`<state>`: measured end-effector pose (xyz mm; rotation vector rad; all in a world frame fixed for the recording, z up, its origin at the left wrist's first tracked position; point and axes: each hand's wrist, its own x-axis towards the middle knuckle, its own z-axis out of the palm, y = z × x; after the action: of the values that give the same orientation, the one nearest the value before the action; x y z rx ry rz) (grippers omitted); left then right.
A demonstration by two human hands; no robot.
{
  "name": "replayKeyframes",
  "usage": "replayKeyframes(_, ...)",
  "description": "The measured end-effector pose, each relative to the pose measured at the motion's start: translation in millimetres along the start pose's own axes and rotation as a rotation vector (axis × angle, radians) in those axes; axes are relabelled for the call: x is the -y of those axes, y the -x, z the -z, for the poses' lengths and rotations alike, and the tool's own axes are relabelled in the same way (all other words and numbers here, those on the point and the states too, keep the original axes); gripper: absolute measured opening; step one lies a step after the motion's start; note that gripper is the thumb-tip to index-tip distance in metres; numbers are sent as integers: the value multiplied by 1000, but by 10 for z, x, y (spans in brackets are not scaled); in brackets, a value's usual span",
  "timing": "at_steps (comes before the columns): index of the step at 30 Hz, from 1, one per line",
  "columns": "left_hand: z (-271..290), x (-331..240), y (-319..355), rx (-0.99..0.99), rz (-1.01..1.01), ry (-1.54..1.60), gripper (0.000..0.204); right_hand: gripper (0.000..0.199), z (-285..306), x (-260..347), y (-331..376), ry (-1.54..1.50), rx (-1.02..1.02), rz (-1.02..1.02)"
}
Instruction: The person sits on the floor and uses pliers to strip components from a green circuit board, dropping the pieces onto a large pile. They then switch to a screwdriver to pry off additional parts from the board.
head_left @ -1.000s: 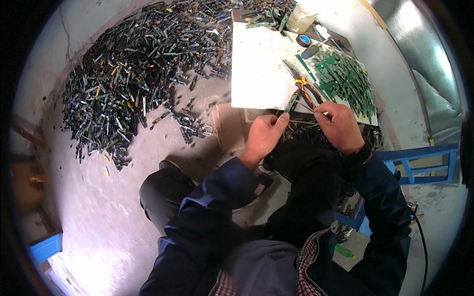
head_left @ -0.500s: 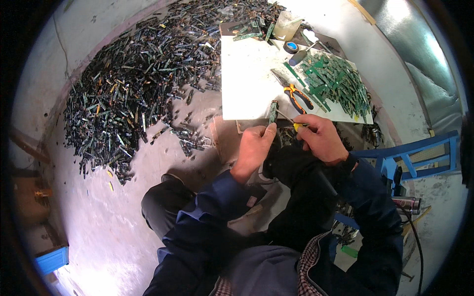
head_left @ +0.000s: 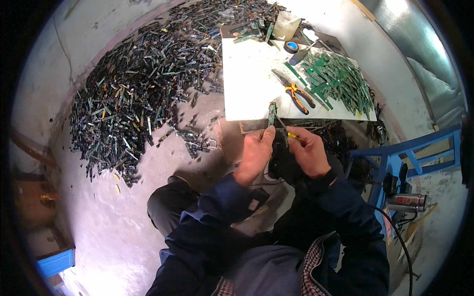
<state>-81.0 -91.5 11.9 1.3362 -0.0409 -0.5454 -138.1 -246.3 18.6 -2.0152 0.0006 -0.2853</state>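
My left hand pinches a narrow circuit board strip between thumb and fingers, its far end pointing up toward the board's front edge. My right hand grips a screwdriver with a yellow part on its handle. The thin metal shaft points up and left at the strip; whether its tip touches cannot be made out. Just beyond my hands, orange-and-black pliers lie with their handles spread on a white board. A heap of green circuit strips covers the board's right side.
A large pile of dark strips spreads over the floor at left and far. Along the board's far side stand a cloudy plastic cup, a tape roll and a dark-handled tool. To the right are a blue chair and a metal flask.
My right hand has moved down and a little left, bringing the screwdriver to a steeper angle. My left hand keeps its hold on the strip. The whole view has shifted slightly.
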Motion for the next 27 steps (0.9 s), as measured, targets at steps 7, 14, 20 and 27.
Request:
replayKeyframes(7, 42, -101, 28, 105, 207, 361, 37, 34, -147, 335, 78, 935, 9, 114)
replayKeyframes(14, 161, -146, -7, 132, 270, 448, 41, 29, -4, 368, -41, -443, 29, -519)
replayKeyframes(20, 180, -171, -6, 172, 322, 457, 40, 31, 7, 424, -15, -787, -61, -707)
replayKeyframes(27, 99, -122, 19, 159, 246, 369, 41, 32, -117, 364, -28, -593, -68, -607)
